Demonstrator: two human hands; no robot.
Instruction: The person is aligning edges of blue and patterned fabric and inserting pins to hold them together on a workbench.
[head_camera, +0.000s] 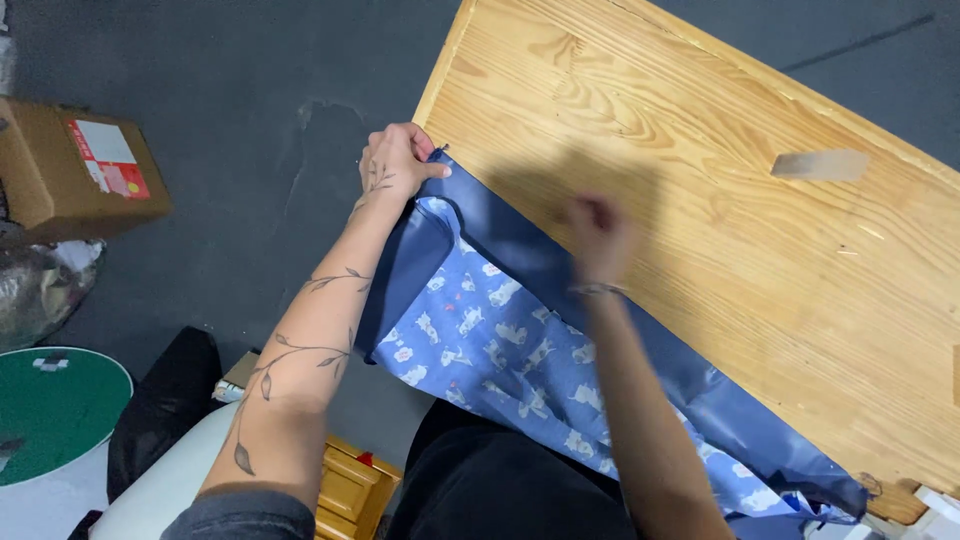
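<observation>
I see the broad pale pine worktop (720, 200) filling the upper right, and along its near edge lies the blue fabric sheet with white animal print (500, 340), part on the wood, part hanging off toward me. It looks light, limp and a little slick, so I judge corners and hems the best holds. My left hand (395, 165) has its fingers (432, 170) pinched shut on the sheet's far corner. My right hand (598, 235), above the sheet, is blurred; I cannot tell its grip.
</observation>
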